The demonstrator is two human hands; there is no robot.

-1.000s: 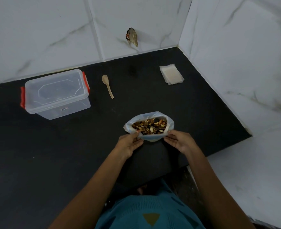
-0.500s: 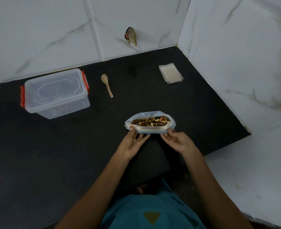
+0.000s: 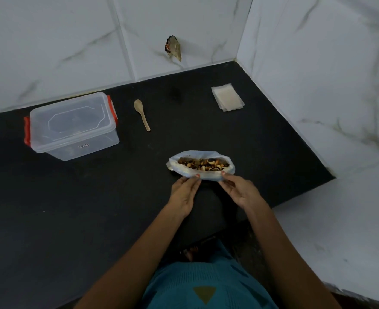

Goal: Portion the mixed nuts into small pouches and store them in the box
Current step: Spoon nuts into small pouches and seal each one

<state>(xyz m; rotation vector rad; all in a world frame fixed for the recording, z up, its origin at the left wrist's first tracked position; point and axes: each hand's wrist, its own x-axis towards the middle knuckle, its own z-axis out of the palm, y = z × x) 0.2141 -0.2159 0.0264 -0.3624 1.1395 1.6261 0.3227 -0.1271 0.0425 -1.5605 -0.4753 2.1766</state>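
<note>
A clear plastic bag of mixed nuts (image 3: 200, 165) lies on the black counter (image 3: 94, 197) in front of me, its mouth rolled down and wide. My left hand (image 3: 184, 192) pinches the bag's near rim on the left. My right hand (image 3: 237, 189) pinches the same rim on the right. A small stack of empty pouches (image 3: 227, 97) lies at the back right. A wooden spoon (image 3: 141, 113) rests behind the bag. The clear box (image 3: 71, 126) with red clips stands at the back left, its lid on.
Marble-tiled walls close the counter at the back and on the right. A small dark object (image 3: 174, 48) sticks to the back wall. The counter's front edge runs just under my forearms, with pale floor (image 3: 340, 230) to the right.
The bag's mouth has been flattened from a round opening into a wide, low one. Both hands have shifted along the near rim towards each other.
</note>
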